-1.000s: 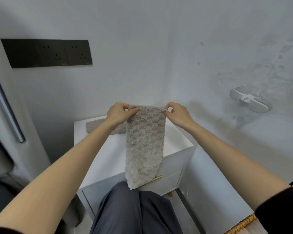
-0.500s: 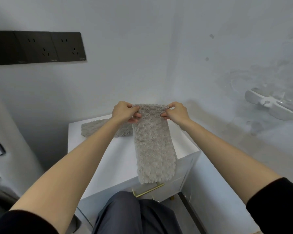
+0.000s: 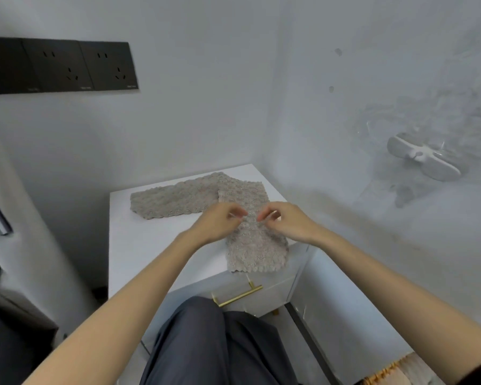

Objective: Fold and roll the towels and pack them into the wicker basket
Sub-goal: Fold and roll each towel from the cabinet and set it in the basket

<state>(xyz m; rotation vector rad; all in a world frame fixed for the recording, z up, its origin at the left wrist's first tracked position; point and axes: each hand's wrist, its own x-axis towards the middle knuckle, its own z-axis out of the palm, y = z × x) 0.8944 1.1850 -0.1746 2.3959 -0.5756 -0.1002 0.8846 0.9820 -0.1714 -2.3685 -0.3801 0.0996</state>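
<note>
The folded beige towel point(image 3: 254, 247) lies flat as a long strip on the white counter point(image 3: 150, 245), running from the back toward the front, its near end hanging just over the front edge. A second towel point(image 3: 172, 202) of the same nubbly cloth lies crosswise at the back, and the two meet at the far end.

The left hand point(image 3: 220, 222) and right hand point(image 3: 289, 222) sit over the middle of the strip, curled fingers facing each other. Blur hides whether either grip pinches the cloth or only touches it.

A brass handle point(image 3: 238, 294) shows on the drawer front below. A black socket panel point(image 3: 59, 66) on the wall carries small marks along its lower edge, too small to read.
</note>
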